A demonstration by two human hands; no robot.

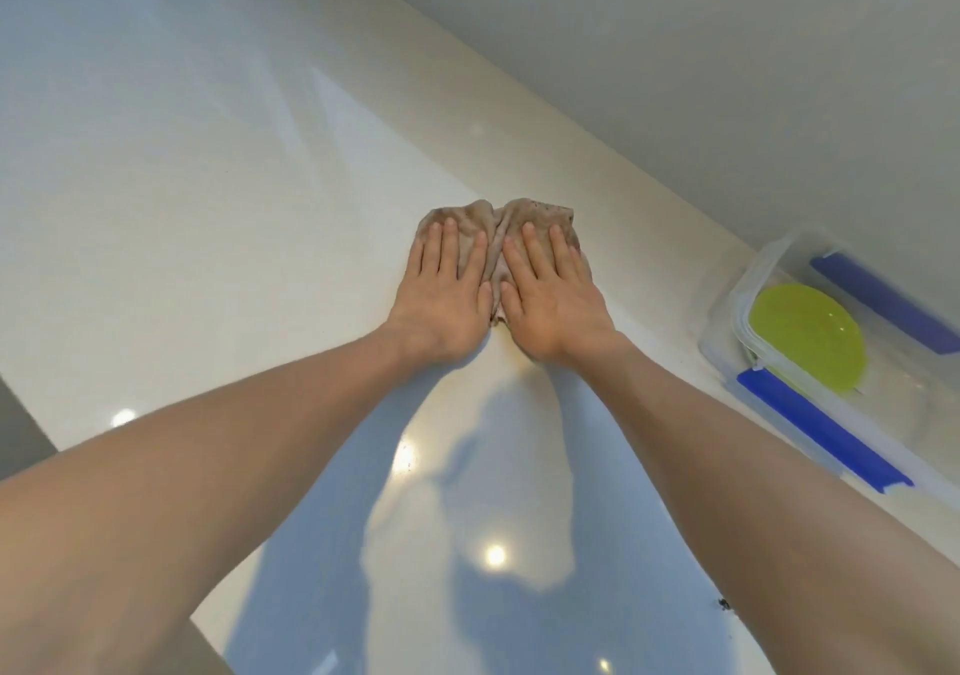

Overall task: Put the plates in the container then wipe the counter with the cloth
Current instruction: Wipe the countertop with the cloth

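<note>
A crumpled beige cloth (496, 220) lies on the glossy white counter (234, 217) near the back wall. My left hand (447, 295) and my right hand (548, 300) lie flat on it side by side, palms down and fingers spread, pressing it against the counter. At the right stands a clear plastic container (727, 326) with blue clip handles. A yellow-green plate (808, 334) lies inside it.
The grey wall (675, 77) runs along the back of the counter right behind the cloth. The counter's front edge shows at the lower left (31, 404). A small dark speck (723, 604) sits on the counter near my right forearm.
</note>
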